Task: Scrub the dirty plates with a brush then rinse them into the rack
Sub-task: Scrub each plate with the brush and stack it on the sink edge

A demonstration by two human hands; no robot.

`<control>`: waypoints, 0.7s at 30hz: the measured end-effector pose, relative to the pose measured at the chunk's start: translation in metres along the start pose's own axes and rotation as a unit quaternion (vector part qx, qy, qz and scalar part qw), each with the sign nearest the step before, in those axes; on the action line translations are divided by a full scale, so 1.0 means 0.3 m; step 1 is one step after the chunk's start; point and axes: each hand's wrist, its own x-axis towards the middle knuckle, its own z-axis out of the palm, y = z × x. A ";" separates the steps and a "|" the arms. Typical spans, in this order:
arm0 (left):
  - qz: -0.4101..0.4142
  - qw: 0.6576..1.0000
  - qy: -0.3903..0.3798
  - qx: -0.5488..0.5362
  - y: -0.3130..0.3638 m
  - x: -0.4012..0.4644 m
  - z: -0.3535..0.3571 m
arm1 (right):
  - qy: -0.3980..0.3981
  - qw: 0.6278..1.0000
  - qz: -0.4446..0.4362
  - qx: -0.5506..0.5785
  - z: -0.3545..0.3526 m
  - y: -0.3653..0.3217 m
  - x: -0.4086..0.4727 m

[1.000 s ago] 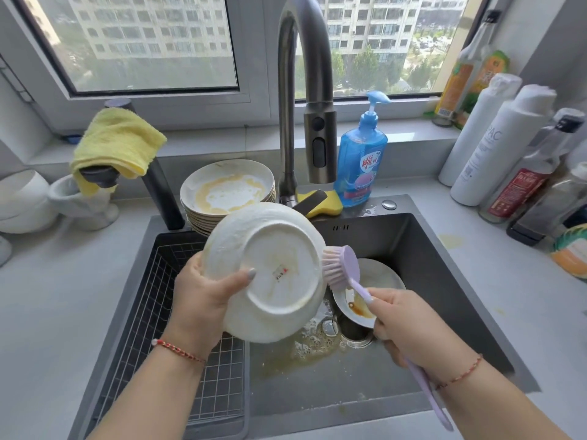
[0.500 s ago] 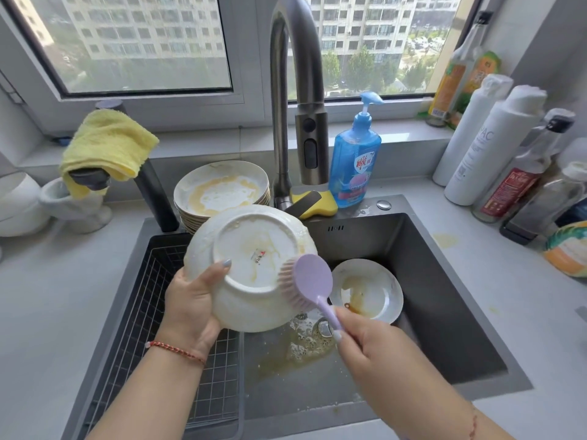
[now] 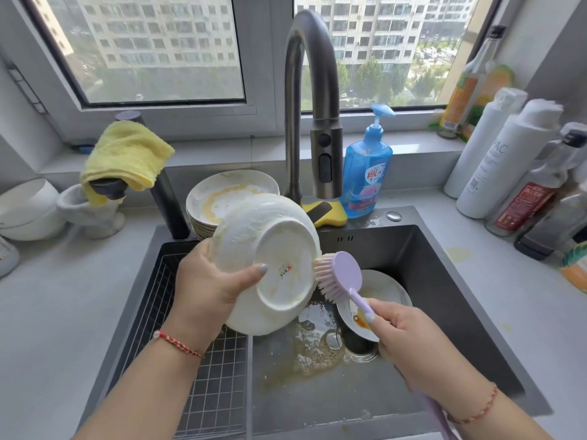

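Head view: left hand [image 3: 209, 281] clamped on sudsy white plate [image 3: 270, 268], thumb across underside; right hand [image 3: 409, 338] wrapped round lilac brush [image 3: 338, 276]. Probably slippery, breakable; best gripped by rim.

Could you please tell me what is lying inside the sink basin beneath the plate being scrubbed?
In the sink lie a sauce-stained plate, foamy yellowish residue and the drain. The held plate and the right hand cover part of them.

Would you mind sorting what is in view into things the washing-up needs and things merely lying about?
In use: left hand, held plate, right hand, brush, stacked dirty plates, plate in sink, rack, tap.
Lying about: yellow cloth, soap bottle, white bottles.
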 end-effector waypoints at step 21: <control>0.447 0.704 0.006 0.552 0.068 0.189 -0.094 | 0.018 0.998 0.003 0.061 -0.024 0.067 0.048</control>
